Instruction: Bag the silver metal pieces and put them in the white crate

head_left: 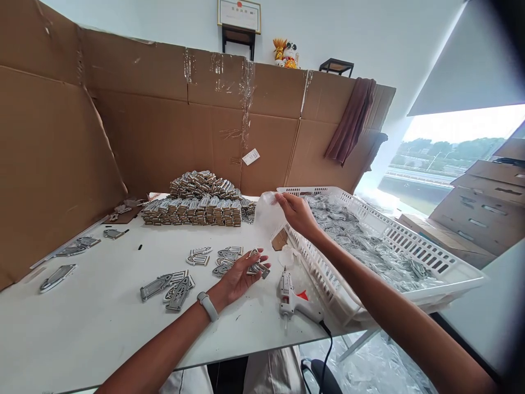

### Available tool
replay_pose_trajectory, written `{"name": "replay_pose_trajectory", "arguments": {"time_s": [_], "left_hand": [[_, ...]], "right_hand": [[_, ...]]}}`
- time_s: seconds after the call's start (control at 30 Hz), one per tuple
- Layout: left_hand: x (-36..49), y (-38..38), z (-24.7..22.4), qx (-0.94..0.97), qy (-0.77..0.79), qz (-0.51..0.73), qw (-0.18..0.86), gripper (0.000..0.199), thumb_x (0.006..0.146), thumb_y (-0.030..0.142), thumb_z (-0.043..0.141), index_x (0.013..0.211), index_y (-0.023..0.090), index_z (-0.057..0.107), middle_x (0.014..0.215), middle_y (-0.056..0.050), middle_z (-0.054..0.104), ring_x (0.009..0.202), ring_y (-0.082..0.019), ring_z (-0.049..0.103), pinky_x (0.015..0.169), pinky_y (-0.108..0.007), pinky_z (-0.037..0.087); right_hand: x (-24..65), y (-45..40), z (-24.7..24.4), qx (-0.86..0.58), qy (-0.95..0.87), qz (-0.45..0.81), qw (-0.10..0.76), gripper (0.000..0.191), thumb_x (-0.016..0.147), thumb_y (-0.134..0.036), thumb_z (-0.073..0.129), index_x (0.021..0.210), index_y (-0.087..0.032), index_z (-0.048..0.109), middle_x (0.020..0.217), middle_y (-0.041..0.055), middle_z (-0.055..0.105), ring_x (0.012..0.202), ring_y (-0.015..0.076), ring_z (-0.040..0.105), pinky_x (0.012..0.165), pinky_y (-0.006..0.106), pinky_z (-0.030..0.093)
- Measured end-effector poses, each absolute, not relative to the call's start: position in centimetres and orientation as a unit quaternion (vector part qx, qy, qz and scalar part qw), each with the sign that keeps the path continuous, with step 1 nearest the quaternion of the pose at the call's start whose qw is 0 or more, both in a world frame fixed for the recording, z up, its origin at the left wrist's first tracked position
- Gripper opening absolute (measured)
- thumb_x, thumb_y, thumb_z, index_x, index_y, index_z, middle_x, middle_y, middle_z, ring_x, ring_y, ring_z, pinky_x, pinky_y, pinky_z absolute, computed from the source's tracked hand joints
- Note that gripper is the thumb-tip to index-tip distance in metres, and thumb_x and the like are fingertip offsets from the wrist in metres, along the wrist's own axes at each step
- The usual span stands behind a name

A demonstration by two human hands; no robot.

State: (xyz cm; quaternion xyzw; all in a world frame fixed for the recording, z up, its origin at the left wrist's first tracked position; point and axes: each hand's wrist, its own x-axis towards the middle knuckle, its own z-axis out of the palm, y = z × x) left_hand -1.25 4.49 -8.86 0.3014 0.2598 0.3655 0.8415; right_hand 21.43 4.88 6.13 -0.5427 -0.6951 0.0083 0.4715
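My left hand (pixel 241 277), with a grey band on the wrist, is closed around a few small grey arched window-shaped pieces (pixel 257 264) just above the white table. Up and to the right, my right hand (pixel 296 212) pinches the upper edge of a clear plastic bag (pixel 268 216), which hangs from the fingers. Beside my left hand lie more grey arched pieces (pixel 225 260). Further left is a loose group of them (pixel 169 287). A large neat stack of such pieces (pixel 194 210) stands at the back.
A white glue gun (pixel 292 298) with a black cord lies near the table's front edge. At right stands a white plastic basket (pixel 324 273) holding many bagged pieces. Cardboard walls (pixel 164 120) enclose the back and left. Single pieces (pixel 58 277) lie at far left.
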Motion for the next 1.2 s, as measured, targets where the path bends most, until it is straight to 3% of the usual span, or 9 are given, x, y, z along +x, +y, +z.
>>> {"name": "replay_pose_trajectory", "arguments": {"time_s": [0.2, 0.47, 0.63, 0.8, 0.97, 1.2], "left_hand": [[-1.1, 4.7, -9.0, 0.358, 0.343, 0.382, 0.78, 0.031, 0.097, 0.034, 0.085, 0.118, 0.013, 0.075, 0.12, -0.015, 0.079, 0.092, -0.017, 0.082, 0.059, -0.018, 0.062], [-1.4, 6.2, -8.9, 0.33, 0.423, 0.464, 0.705, 0.032, 0.098, 0.04, 0.085, 0.11, 0.016, 0.069, 0.123, -0.015, 0.081, 0.096, -0.018, 0.083, 0.06, -0.017, 0.06], [-2.8, 7.5, -9.3, 0.484, 0.458, 0.478, 0.573, 0.057, 0.094, 0.066, 0.076, 0.125, 0.02, 0.06, 0.11, -0.014, 0.084, 0.078, -0.021, 0.08, 0.048, -0.022, 0.044], [-3.7, 9.0, -10.1, 0.627, 0.493, 0.44, 0.413, 0.059, 0.095, 0.076, 0.06, 0.119, 0.021, 0.062, 0.095, -0.011, 0.085, 0.077, -0.022, 0.075, 0.065, -0.031, 0.052], [-4.2, 9.9, -10.6, 0.68, 0.496, 0.415, 0.345, 0.052, 0.097, 0.07, 0.055, 0.118, 0.023, 0.063, 0.091, -0.008, 0.084, 0.062, -0.021, 0.066, 0.067, -0.035, 0.048], [-4.9, 10.5, -10.9, 0.749, 0.474, 0.389, 0.252, 0.046, 0.102, 0.063, 0.047, 0.1, 0.024, 0.071, 0.107, -0.012, 0.08, 0.104, -0.03, 0.071, 0.096, -0.043, 0.05]], "right_hand": [[22.8, 5.6, 5.6, -0.559, -0.684, -0.018, 0.468, 0.076, 0.11, -0.077, 0.036, 0.093, -0.017, 0.079, 0.068, 0.0025, 0.059, 0.068, 0.0163, 0.055, 0.073, 0.027, 0.037], [22.7, 5.4, 5.4, -0.592, -0.683, -0.042, 0.427, 0.064, 0.114, -0.064, 0.035, 0.093, -0.019, 0.077, 0.075, 0.0051, 0.069, 0.071, 0.0181, 0.061, 0.073, 0.027, 0.036], [22.4, 5.2, 5.4, -0.607, -0.687, -0.024, 0.399, 0.055, 0.114, -0.058, 0.039, 0.091, -0.02, 0.071, 0.076, 0.0044, 0.068, 0.07, 0.0174, 0.058, 0.071, 0.027, 0.034], [22.6, 5.2, 5.1, -0.603, -0.696, 0.001, 0.391, 0.043, 0.112, -0.056, 0.045, 0.11, -0.023, 0.072, 0.09, 0.0043, 0.073, 0.082, 0.0195, 0.064, 0.074, 0.026, 0.036], [22.8, 5.3, 4.6, -0.591, -0.722, 0.011, 0.359, 0.041, 0.112, -0.053, 0.046, 0.123, -0.022, 0.07, 0.077, 0.0006, 0.067, 0.072, 0.0184, 0.059, 0.073, 0.026, 0.033], [22.6, 5.8, 3.5, -0.579, -0.756, 0.012, 0.304, 0.027, 0.111, -0.043, 0.053, 0.117, -0.023, 0.071, 0.072, -0.0002, 0.064, 0.071, 0.0182, 0.058, 0.07, 0.027, 0.031]]}}
